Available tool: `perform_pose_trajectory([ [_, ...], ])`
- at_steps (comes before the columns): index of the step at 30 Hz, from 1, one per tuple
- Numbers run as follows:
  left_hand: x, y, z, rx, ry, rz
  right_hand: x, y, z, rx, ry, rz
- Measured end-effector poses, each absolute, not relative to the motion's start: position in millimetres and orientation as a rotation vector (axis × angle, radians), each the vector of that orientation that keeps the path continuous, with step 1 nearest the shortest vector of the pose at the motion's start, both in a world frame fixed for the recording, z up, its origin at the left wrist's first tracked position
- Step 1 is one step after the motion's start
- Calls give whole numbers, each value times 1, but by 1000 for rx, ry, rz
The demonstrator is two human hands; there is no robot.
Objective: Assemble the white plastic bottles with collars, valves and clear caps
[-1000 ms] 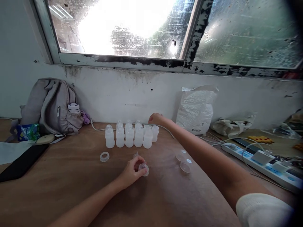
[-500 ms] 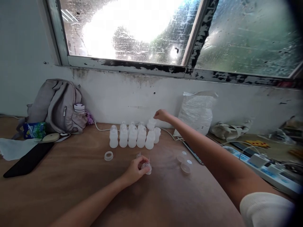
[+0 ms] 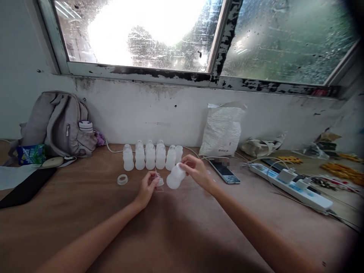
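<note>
Pinched at its upper end, a white bottle (image 3: 174,179) arrives in the right hand (image 3: 195,169) beside the left hand (image 3: 146,188), fingers closed on a clear piece (image 3: 160,182), bringing both parts together within reach.

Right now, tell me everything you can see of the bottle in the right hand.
The bottle looks like frosted, translucent white plastic, with rounded bulges and a narrowed waist. It is tilted, base toward the lower left, its upper end in the right hand's grip. It sits in front of the standing bottles. Whether its mouth is open, or its base touches the table, is unclear.
</note>
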State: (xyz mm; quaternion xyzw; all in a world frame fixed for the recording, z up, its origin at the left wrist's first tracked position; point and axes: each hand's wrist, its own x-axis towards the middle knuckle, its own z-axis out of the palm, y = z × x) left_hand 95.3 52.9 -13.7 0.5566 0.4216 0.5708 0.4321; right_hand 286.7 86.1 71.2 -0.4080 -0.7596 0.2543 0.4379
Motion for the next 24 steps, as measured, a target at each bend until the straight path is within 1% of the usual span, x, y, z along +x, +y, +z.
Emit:
perform_pose_trajectory([
  [4,94,52,-11,1432,1133,1486,287,90,52,-1049,-1910,962],
  [7,95,47,-2,1545,1128,1524,286,92,44,-997,-1818,1124],
  [10,100,40,16,1629,1112,1498,283,87,40,-912,-1717,1287],
  [13,108,34,38,1682,1082,1525,278,80,35,-844,-1599,1523],
  [17,124,34,55,1742,1024,1585,271,74,27,-717,-1308,1819],
  [20,135,38,53,1832,1041,1556,266,73,16,-667,-1143,1864],
  [24,145,42,40,1946,1087,1499,261,73,-4,-699,-1066,1725],
])
